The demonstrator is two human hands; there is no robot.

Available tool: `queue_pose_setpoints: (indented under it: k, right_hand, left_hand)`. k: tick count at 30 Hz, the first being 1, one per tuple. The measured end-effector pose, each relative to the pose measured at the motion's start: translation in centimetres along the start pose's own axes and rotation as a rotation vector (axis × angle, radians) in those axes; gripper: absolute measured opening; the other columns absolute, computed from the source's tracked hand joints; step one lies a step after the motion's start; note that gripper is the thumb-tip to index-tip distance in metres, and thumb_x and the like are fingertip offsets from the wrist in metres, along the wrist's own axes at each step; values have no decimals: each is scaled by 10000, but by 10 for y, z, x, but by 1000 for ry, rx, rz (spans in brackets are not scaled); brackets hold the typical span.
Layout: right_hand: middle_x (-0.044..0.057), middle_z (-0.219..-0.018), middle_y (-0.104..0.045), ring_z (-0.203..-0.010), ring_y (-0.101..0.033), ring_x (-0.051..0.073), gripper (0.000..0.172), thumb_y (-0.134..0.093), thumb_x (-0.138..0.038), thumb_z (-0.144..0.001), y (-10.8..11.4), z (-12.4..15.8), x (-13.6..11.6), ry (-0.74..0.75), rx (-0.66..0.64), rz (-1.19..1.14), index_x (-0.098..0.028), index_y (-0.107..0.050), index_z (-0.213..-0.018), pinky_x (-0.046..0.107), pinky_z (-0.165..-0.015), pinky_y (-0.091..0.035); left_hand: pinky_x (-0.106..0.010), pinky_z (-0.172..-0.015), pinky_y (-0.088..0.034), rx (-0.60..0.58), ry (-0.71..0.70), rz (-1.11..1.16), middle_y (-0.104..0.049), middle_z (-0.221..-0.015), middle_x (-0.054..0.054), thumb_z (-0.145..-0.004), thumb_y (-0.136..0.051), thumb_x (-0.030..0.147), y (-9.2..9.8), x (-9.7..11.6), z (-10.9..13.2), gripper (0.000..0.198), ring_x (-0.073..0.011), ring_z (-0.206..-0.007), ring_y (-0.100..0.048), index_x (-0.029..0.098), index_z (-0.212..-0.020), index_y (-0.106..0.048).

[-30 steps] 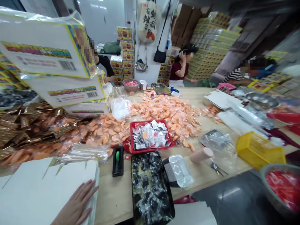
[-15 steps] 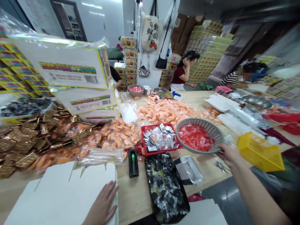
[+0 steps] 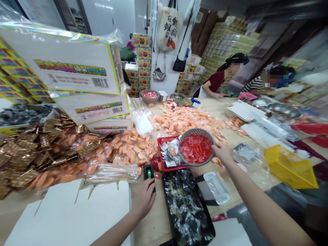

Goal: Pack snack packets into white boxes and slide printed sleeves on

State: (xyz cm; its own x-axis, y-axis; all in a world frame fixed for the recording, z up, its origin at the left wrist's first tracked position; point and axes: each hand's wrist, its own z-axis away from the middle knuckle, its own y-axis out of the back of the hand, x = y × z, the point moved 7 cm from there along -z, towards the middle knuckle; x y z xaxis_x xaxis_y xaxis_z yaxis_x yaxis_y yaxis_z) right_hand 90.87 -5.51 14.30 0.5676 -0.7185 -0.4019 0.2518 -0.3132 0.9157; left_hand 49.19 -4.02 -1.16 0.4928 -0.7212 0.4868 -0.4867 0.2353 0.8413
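My right hand point(image 3: 222, 155) grips the rim of a round grey plastic basket point(image 3: 182, 158) filled with small red packets point(image 3: 196, 148). The basket is held over the right part of a red rectangular basket point(image 3: 159, 139) of silver sachets point(image 3: 170, 153), hiding some of them. My left hand point(image 3: 147, 195) has its fingers over the near end of a black tape dispenser point(image 3: 148, 168) with a green roll, covering that end. Close to both hands, a black tray point(image 3: 210, 235) holds dark, clear-wrapped pieces.
White flat cartons point(image 3: 84, 215) lie at left, beside wrapped sticks point(image 3: 112, 172). Heaps of gold packets point(image 3: 20, 147) and orange packets point(image 3: 184, 119) cover the table. Printed boxes point(image 3: 82, 75) stand at left, a yellow basket point(image 3: 289, 167) at right. Two people sit across the table.
My right hand has brought the grey basket left, from beside the red basket to over it. My left hand has left the white cartons and moved onto the tape dispenser.
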Motion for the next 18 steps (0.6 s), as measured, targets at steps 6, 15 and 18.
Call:
queue_pose_setpoints:
  k: [6, 15, 18]
  right_hand:
    - [49, -716, -652, -732, -587, 185, 271, -474, -318, -818, -12, 2, -35, 42, -47, 162, -174, -695, -755, 249, -573, -321]
    - [82, -856, -700, -807, -611, 194, 295, -466, -320, -845, 2, -2, -44, 24, -47, 263, -174, -722, -865, 247, -575, -304]
    - [85, -876, -700, -810, -605, 196, 305, -459, -333, -848, 11, -2, -41, 9, -38, 272, -173, -719, -863, 251, -572, -296]
  left_hand:
    - [-508, -1113, -343, -97, 49, -11, -345, -1522, -163, -860, -487, 193, -33, 39, -47, 595, -312, -1401, -324, 136, -1439, -365]
    - [-545, -1138, -229, -264, 108, -74, -118, -1613, -117, -803, -549, 204, -68, 58, -84, 788, -345, -1459, -171, 269, -1518, -225]
    - [-553, -1134, -225, -304, 120, -92, -128, -1609, -130, -831, -547, 268, -77, 52, -84, 752, -352, -1458, -173, 256, -1517, -240]
